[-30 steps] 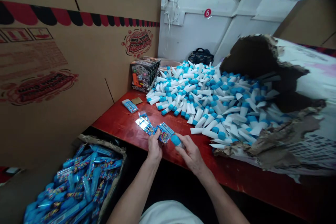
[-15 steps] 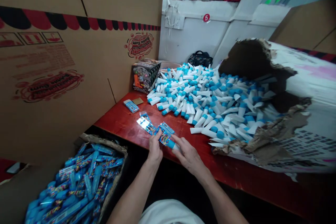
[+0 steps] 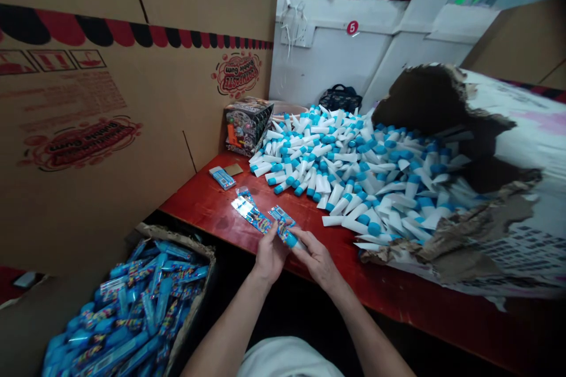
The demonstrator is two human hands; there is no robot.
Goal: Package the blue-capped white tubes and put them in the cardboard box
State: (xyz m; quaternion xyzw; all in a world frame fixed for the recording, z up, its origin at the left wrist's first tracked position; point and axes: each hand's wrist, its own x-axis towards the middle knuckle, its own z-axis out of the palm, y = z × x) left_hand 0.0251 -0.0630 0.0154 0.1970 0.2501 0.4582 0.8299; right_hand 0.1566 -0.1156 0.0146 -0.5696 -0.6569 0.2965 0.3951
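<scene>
The right hand [image 3: 316,260] pinches a blue-capped white tube [image 3: 293,241] beside a printed card [image 3: 281,225] gripped by the left hand [image 3: 270,260], above the red table [image 3: 198,200]; the tube looks light and soft, best held by its stiffer cap.

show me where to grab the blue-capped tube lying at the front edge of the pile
Pinch the white body of the tube just behind its blue cap, coming from the near side of the red table. It lies on its side at the pile's edge, so that flank looks free while other tubes crowd behind it.

Head-worn view, angled forward and down
</scene>
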